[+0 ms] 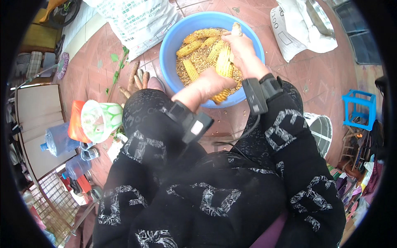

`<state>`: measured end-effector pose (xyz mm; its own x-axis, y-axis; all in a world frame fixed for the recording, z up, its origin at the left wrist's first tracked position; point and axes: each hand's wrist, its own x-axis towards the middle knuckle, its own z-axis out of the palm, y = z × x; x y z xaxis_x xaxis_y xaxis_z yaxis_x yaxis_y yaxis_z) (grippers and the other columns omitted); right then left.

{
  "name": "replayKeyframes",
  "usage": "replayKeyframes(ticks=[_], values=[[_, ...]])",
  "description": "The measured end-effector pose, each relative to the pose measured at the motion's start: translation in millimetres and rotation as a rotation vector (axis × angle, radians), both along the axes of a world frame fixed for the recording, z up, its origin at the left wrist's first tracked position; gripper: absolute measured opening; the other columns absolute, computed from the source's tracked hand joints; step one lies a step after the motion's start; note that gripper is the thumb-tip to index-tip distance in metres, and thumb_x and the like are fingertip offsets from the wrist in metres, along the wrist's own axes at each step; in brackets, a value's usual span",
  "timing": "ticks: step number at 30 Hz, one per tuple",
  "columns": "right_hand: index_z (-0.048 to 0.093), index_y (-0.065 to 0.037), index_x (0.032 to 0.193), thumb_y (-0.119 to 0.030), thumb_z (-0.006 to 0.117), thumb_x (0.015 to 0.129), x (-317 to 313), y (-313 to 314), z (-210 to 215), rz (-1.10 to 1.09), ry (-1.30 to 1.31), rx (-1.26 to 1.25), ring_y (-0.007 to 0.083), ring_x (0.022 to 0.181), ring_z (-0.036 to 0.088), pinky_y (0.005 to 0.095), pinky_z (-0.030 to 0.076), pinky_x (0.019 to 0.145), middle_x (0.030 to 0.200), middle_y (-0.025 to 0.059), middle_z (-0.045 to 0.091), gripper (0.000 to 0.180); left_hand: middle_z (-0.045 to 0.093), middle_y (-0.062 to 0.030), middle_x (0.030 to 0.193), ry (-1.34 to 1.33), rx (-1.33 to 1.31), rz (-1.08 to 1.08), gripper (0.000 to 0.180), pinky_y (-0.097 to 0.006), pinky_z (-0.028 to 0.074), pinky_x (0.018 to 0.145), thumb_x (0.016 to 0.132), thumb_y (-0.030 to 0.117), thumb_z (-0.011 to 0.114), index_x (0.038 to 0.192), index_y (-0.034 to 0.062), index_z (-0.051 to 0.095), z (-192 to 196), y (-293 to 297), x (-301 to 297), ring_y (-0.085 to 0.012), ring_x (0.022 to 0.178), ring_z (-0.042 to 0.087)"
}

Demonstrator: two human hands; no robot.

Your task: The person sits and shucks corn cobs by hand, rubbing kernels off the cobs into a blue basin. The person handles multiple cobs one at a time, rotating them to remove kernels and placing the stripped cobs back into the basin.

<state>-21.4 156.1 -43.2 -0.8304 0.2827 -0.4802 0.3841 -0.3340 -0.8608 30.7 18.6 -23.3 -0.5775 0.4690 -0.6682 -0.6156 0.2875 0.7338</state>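
Observation:
A round blue basin (167, 49) stands on the floor before my knees, with loose corn kernels (202, 56) and several yellow corn cobs (190, 48) in it. Over its near side my left hand (209, 84) is closed around a yellow corn cob (220, 98), whose end shows below the fingers. My right hand (244, 49), farther off at the basin's right side, grips a pale corn cob (236, 29) that sticks up past the fingers. Another yellow cob (223, 62) lies between the two hands. Parts of both hands' fingers are hidden.
White sacks stand beyond the basin on the left (140, 25) and right (285, 35). Bare cobs (138, 78) lie by my left foot. At left are an orange and green-white container (99, 120) and clear water jugs (60, 138); at right, a white bucket (320, 130) and blue stool (359, 109).

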Motion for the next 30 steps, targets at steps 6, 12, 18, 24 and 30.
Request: replayKeyframes(ticks=[6, 12, 18, 24, 30], values=[[0.062, -0.004, 0.099, -0.003, 0.064, 0.086, -1, -3, 2, -0.033, 0.077, -0.046, 0.02, 0.083, 0.06, 0.036, 0.053, 0.07, 0.091, 0.0071, 0.061, 0.013, 0.065, -0.0098, 0.094, 0.044, 0.031, 0.073, 0.037, -0.031, 0.052, 0.074, 0.076, 0.007, 0.07, 0.109, -0.0041, 0.06, -4, -5, -5, -0.019, 0.084, 0.064], [0.063, -0.003, 0.095, -0.003, 0.065, 0.084, 11, -15, 6, 0.051, 0.1, 0.017, 0.0193, 0.086, 0.061, 0.035, 0.052, 0.073, 0.091, 0.0074, 0.062, 0.011, 0.066, -0.0109, 0.093, 0.067, 0.019, 0.125, 0.038, -0.032, 0.052, 0.07, 0.076, 0.009, 0.071, 0.11, -0.0041, 0.061, 2, -4, -7, -0.0194, 0.081, 0.064], [0.063, -0.003, 0.095, -0.002, 0.065, 0.084, -5, -7, -3, -0.101, 0.048, 0.125, 0.0191, 0.083, 0.061, 0.0347, 0.052, 0.071, 0.09, 0.0079, 0.062, 0.012, 0.067, -0.015, 0.094, -0.09, 0.092, 0.055, 0.044, -0.035, 0.055, 0.064, 0.073, 0.011, 0.074, 0.11, -0.0061, 0.059, 6, -4, 3, -0.0214, 0.079, 0.066], [0.062, -0.002, 0.094, 0.001, 0.063, 0.083, 1, -7, 2, -0.08, 0.142, -0.054, 0.019, 0.08, 0.061, 0.0341, 0.052, 0.069, 0.088, 0.008, 0.061, 0.011, 0.065, -0.0097, 0.089, 0.09, 0.03, 0.079, 0.038, -0.031, 0.051, 0.071, 0.075, 0.007, 0.071, 0.11, -0.004, 0.06, 0, -7, -7, -0.0185, 0.079, 0.063], [0.062, -0.002, 0.092, 0.0, 0.064, 0.082, 2, -14, -5, -0.17, 0.1, 0.008, 0.0182, 0.078, 0.06, 0.0331, 0.05, 0.071, 0.085, 0.0071, 0.062, 0.01, 0.066, -0.0125, 0.09, 0.01, -0.001, 0.076, 0.039, -0.034, 0.053, 0.062, 0.075, 0.008, 0.07, 0.111, -0.0051, 0.059, -3, 0, -1, -0.0213, 0.076, 0.065]])
